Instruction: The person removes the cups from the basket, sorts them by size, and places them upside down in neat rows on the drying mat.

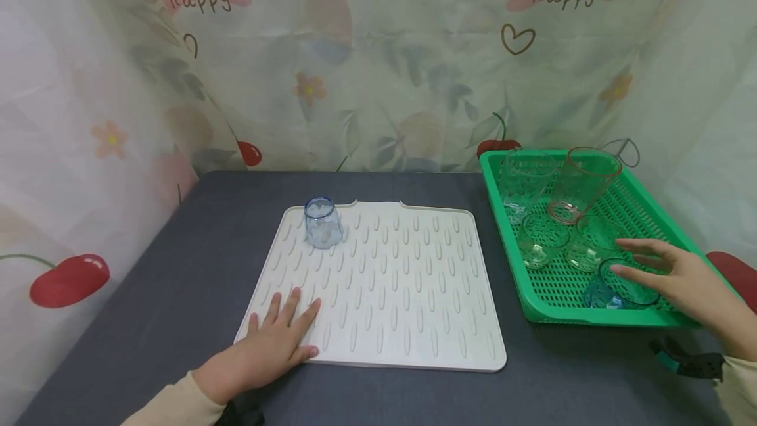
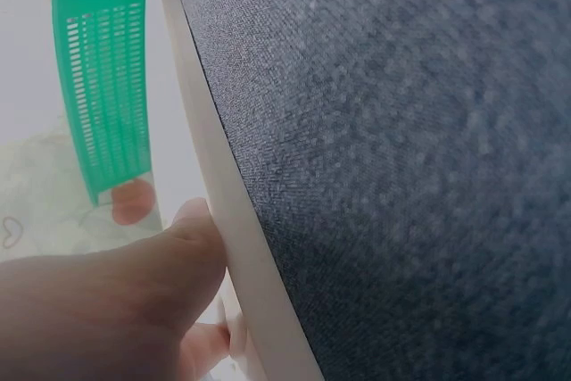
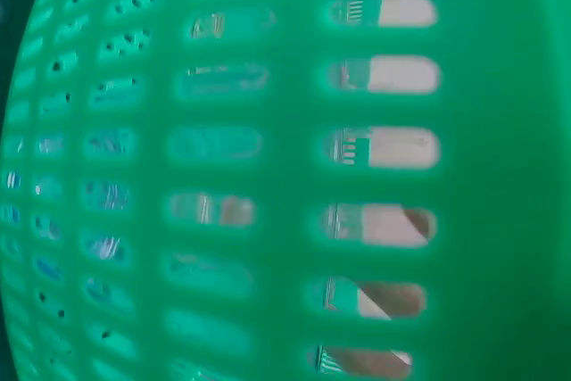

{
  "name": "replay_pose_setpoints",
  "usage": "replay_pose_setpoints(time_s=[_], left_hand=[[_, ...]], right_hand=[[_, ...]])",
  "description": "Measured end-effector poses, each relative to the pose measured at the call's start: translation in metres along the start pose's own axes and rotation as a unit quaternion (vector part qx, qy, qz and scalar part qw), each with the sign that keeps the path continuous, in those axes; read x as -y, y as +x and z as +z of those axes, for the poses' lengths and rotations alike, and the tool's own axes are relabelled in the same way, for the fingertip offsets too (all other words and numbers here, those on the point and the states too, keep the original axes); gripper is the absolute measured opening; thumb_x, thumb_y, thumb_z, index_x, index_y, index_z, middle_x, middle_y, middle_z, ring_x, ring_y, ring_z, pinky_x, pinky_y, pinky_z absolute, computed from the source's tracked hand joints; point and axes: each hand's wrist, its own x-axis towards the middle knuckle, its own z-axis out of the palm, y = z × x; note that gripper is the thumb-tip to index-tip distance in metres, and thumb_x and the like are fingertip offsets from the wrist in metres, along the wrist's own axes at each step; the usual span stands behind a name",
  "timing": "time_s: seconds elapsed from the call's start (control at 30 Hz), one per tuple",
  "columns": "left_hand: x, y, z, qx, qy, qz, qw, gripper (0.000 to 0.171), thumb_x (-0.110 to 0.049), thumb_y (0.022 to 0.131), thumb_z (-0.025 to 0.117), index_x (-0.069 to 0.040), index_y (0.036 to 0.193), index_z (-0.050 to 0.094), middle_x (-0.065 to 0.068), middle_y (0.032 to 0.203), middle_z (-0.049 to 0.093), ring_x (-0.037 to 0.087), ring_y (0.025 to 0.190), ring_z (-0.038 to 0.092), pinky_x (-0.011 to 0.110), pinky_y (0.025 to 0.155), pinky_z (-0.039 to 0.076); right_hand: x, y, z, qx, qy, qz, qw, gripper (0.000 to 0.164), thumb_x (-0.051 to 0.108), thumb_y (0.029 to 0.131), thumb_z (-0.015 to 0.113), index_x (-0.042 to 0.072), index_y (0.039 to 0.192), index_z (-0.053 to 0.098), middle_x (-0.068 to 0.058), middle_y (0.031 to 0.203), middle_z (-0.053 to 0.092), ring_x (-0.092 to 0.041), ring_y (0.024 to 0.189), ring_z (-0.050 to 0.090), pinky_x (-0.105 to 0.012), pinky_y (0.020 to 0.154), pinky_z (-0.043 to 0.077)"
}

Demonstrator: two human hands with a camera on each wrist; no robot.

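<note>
Dark table (image 1: 148, 294) backed by a printed curtain (image 1: 396, 104). Green basket (image 1: 597, 316) at right, just beside the white mat (image 1: 408, 294). In the basket: a clear tall glass (image 1: 525, 179) and a red-rimmed glass (image 1: 582, 186) at the back, two short glasses (image 1: 539, 242) in front of them. These crowd the far side of the blue glass (image 1: 612, 298); the basket's front wall stands on its near side and fills the right wrist view, hiding the hand there. Right hand (image 1: 680, 275) is over the basket, thumb and fingers spread, thumb above the blue glass's rim; contact cannot be told. Left hand (image 1: 275, 344) lies flat with fingers spread on the mat's near-left corner, thumb at its edge, gripping nothing. Blue glass sits in the basket's near part, below the right hand: transparent, mouth up, rim darker blue. A pale blue tumbler (image 1: 322, 225) stands on the mat's far-left corner, narrower end up.
</note>
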Motion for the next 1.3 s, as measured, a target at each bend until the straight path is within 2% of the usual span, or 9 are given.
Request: replay_pose_setpoints(time_s=[0.03, 0.2, 0.43, 0.6, 0.8, 1.07, 1.3], left_hand=[[0.0, 0.0, 0.0, 0.0, 0.0, 0.0, 1.0, 0.074, -0.049, 0.092, 0.057, -0.014, 0.152, 0.031, 0.028, 0.158, 0.014, 0.057, 0.142, 0.007, 0.081, 0.097, 0.014], [-0.001, 0.0, 0.0, 0.0, -0.001, -0.001, 1.0, 0.074, -0.048, 0.092, 0.058, -0.014, 0.152, 0.031, 0.028, 0.158, 0.014, 0.056, 0.142, 0.007, 0.081, 0.097, 0.014], [-0.001, -0.001, -0.001, 0.002, -0.005, -0.003, 1.0, 0.074, -0.048, 0.092, 0.058, -0.015, 0.152, 0.031, 0.028, 0.158, 0.013, 0.056, 0.142, 0.006, 0.081, 0.097, 0.014], [-0.001, -0.001, -0.001, 0.001, -0.01, -0.002, 0.9999, 0.074, -0.049, 0.092, 0.057, -0.015, 0.152, 0.031, 0.028, 0.158, 0.013, 0.056, 0.142, 0.006, 0.081, 0.098, 0.013], [-0.001, -0.002, 0.0, -0.008, -0.008, 0.002, 0.9999, 0.073, -0.048, 0.092, 0.057, -0.015, 0.152, 0.032, 0.027, 0.158, 0.015, 0.056, 0.142, 0.008, 0.081, 0.097, 0.014], [-0.001, -0.003, 0.001, -0.009, -0.012, 0.001, 0.9999, 0.072, -0.047, 0.092, 0.058, -0.015, 0.151, 0.033, 0.028, 0.158, 0.016, 0.056, 0.142, 0.009, 0.081, 0.097, 0.014], [-0.001, -0.003, 0.0, -0.008, -0.006, 0.0, 1.0, 0.073, -0.048, 0.092, 0.057, -0.015, 0.152, 0.032, 0.027, 0.158, 0.015, 0.056, 0.142, 0.009, 0.08, 0.097, 0.015]], right_hand=[[0.0, 0.001, -0.001, 0.014, -0.006, 0.0, 1.0, 0.07, 0.039, 0.096, 0.059, -0.003, 0.146, 0.035, -0.035, 0.144, 0.031, -0.06, 0.12, 0.039, -0.062, 0.079, 0.044], [-0.001, 0.001, -0.002, 0.063, -0.038, -0.009, 0.997, 0.073, 0.037, 0.093, 0.064, -0.008, 0.143, 0.034, -0.041, 0.14, 0.031, -0.063, 0.117, 0.038, -0.061, 0.08, 0.045], [-0.006, 0.001, -0.004, 0.087, -0.073, -0.031, 0.993, 0.078, 0.033, 0.086, 0.074, -0.007, 0.141, 0.037, -0.043, 0.136, 0.036, -0.066, 0.112, 0.044, -0.057, 0.074, 0.05], [-0.011, 0.002, -0.004, 0.099, -0.067, -0.048, 0.992, 0.082, 0.028, 0.08, 0.079, -0.008, 0.141, 0.037, -0.044, 0.135, 0.036, -0.067, 0.107, 0.047, -0.055, 0.071, 0.052], [-0.012, 0.004, -0.003, 0.096, -0.075, -0.055, 0.991, 0.083, 0.028, 0.078, 0.08, -0.008, 0.139, 0.038, -0.043, 0.131, 0.04, -0.063, 0.105, 0.05, -0.054, 0.072, 0.052], [-0.009, 0.005, -0.002, 0.077, -0.096, -0.036, 0.992, 0.088, 0.04, 0.077, 0.08, -0.007, 0.138, 0.04, -0.04, 0.123, 0.05, -0.054, 0.103, 0.056, -0.051, 0.068, 0.051], [-0.003, 0.004, -0.003, 0.057, -0.079, -0.012, 0.995, 0.093, 0.045, 0.077, 0.079, -0.012, 0.138, 0.037, -0.041, 0.129, 0.047, -0.054, 0.103, 0.059, -0.048, 0.069, 0.054]])
